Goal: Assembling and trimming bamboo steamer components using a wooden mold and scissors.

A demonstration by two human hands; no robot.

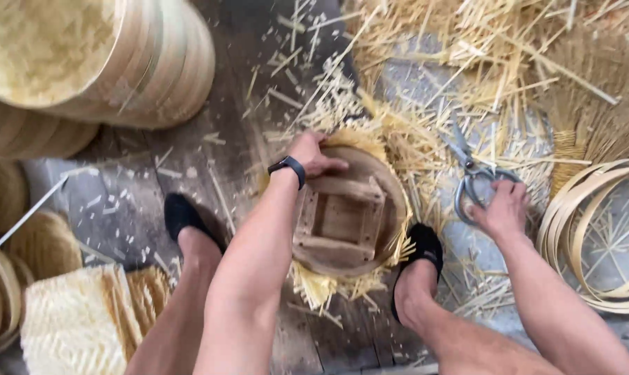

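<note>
Strewn floor — scissors under right hand
</note>
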